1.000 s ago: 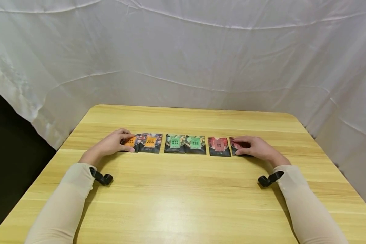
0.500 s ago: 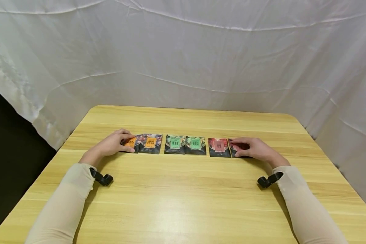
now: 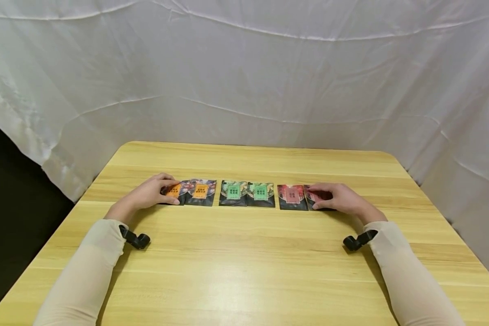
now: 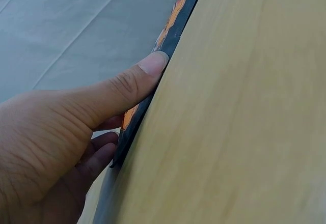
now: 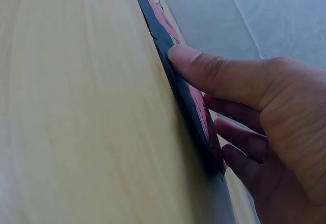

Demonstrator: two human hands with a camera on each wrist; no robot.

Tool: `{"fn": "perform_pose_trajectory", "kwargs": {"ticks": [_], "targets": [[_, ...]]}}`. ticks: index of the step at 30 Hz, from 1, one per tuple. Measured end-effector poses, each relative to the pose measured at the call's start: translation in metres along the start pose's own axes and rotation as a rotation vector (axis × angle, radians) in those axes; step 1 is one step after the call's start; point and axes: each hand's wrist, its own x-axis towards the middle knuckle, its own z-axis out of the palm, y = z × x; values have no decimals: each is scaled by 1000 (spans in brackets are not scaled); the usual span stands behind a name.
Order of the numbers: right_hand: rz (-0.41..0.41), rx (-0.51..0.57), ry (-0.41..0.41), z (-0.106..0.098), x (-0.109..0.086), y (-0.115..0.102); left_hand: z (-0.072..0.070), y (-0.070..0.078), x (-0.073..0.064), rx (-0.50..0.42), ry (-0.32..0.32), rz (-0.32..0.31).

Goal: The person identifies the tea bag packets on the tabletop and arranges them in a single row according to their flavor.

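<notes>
In the head view, flat sachets lie in one row on the table: two with orange labels, two green, two red. At the left end, my left hand (image 3: 148, 194) holds the outer orange-labelled sachet (image 3: 174, 190), thumb on its near edge and fingers at its far side. Its neighbour (image 3: 200, 192) lies beside it, edges meeting. My right hand (image 3: 344, 198) grips the outer red-labelled sachet (image 3: 312, 196) likewise, covering its right part. The thumb (image 5: 186, 56) presses on its dark near border in the right wrist view. The inner red-labelled sachet (image 3: 292, 197) sits right against it.
Between the pairs lie two green-labelled sachets, a left one (image 3: 233, 193) and a right one (image 3: 261, 194), side by side. They rest on a wooden table (image 3: 244, 253). A pale curtain (image 3: 244, 81) hangs behind it. Black camera mounts (image 3: 135, 237) sit at both wrists.
My right hand has slid the outer red-labelled sachet slightly left, narrowing the gap to its neighbour. The left hand and the other sachets stay put.
</notes>
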Motion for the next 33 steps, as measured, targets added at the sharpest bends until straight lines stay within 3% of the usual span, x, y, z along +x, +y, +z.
{"fn": "perform_pose_trajectory", "kwargs": {"ticks": [33], "targets": [[11, 2, -4, 1, 0, -8, -3, 5, -1, 5, 7, 0]]}}
